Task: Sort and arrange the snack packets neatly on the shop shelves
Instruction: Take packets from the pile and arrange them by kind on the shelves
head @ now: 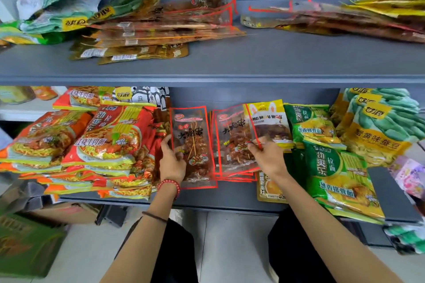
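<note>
My left hand (172, 159) has its grip clamped on a red-edged skewer packet (193, 145) mid-frame over the lower shelf (230, 197), right hand (268, 156) pinches the matching stack (232, 142) beside it, so I'd line up the edges first, then lay it flat on top.

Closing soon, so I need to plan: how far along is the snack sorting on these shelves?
Done: red noodle packets stacked lower left, green noodle packets lower right. In hand: the left hand holds one skewer packet; the right hand pinches the matching skewer stack beside it. Left: the upper shelf heaps look jumbled and splayed.
</note>
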